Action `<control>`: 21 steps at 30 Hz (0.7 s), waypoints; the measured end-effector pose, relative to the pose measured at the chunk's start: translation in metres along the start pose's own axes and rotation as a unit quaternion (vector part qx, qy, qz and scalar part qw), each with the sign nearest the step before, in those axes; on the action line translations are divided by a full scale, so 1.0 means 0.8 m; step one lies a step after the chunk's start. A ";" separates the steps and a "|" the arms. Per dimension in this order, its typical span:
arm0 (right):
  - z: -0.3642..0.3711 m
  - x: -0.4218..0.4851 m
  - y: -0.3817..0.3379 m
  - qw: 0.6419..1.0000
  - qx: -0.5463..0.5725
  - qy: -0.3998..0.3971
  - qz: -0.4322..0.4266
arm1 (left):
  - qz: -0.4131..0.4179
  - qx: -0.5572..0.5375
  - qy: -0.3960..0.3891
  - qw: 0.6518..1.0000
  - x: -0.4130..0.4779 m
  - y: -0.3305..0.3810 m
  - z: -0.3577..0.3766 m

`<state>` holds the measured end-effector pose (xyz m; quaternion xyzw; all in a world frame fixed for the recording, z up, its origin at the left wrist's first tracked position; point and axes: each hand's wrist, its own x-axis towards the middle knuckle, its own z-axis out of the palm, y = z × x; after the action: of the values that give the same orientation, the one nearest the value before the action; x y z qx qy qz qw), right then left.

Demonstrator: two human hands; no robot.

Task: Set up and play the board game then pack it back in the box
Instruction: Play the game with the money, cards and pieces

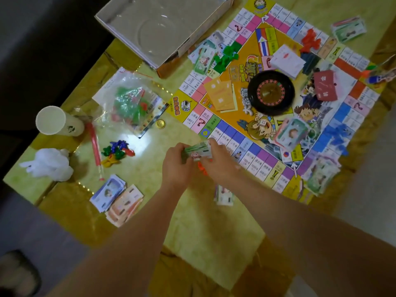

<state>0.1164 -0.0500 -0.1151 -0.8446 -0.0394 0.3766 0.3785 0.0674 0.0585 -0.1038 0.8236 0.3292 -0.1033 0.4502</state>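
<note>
The colourful game board (252, 146) lies unfolded on the right half of the yellow table (150, 146). A black roulette wheel (271, 93) sits at its middle, with card stacks and play money around it. Just off the board's near-left edge, my left hand (176, 163) and my right hand (220, 161) together grip a stack of green play money (198, 150). Small orange pieces (202, 168) lie under my hands. The open game box (165, 28) stands at the far side, holding a clear plastic insert.
A plastic bag of pieces (130, 103) and a gold coin (160, 124) lie left of the board. A paper cup (57, 122), crumpled white tissue (51, 163), a red strip (95, 144), loose coloured pawns (116, 151) and two money piles (116, 198) occupy the left side.
</note>
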 end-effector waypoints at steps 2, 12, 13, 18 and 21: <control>0.020 -0.012 0.011 0.996 -0.043 0.067 -0.041 | 0.044 0.032 0.032 0.998 -0.015 -0.024 -0.002; 0.093 -0.038 0.021 0.983 -0.104 0.126 -0.090 | 0.083 0.180 0.033 0.980 -0.048 -0.105 -0.005; 0.093 -0.038 0.021 0.983 -0.097 0.127 -0.090 | 0.090 0.187 0.031 0.978 -0.047 -0.107 -0.007; 0.075 -0.037 0.012 0.990 0.007 0.117 -0.074 | 0.088 0.173 0.032 0.981 -0.042 -0.093 -0.020; 0.046 -0.039 0.002 0.982 0.147 0.114 -0.022 | 0.097 0.093 -0.006 0.991 -0.043 -0.064 -0.018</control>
<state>0.0692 -0.0401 -0.1131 -0.8162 0.0415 0.2707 0.5087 0.0072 0.0741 -0.1142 0.8893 0.2339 -0.0937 0.3817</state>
